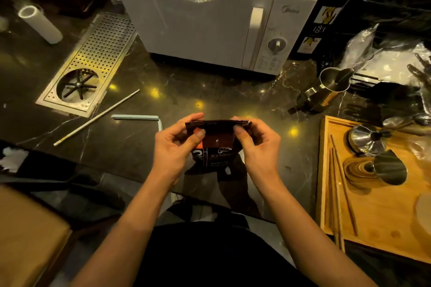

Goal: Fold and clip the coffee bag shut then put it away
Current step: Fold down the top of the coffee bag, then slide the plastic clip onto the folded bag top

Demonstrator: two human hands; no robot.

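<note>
A dark brown coffee bag (218, 141) with an orange patch and white print stands upright above the front edge of the black marble counter. My left hand (173, 144) pinches its top left corner, thumb in front. My right hand (255, 142) pinches the top right corner. The bag's top edge is bent over between the two hands. A pale blue bag clip (137, 117), opened into an L shape, lies on the counter just left of and behind my left hand.
A white microwave (210, 25) stands behind the bag. A perforated metal rinser tray (93, 58) is set in the counter at left, with a white stick (95, 117) below it. A steel pitcher (326, 91) and a wooden tray (377, 223) with metal cups sit right.
</note>
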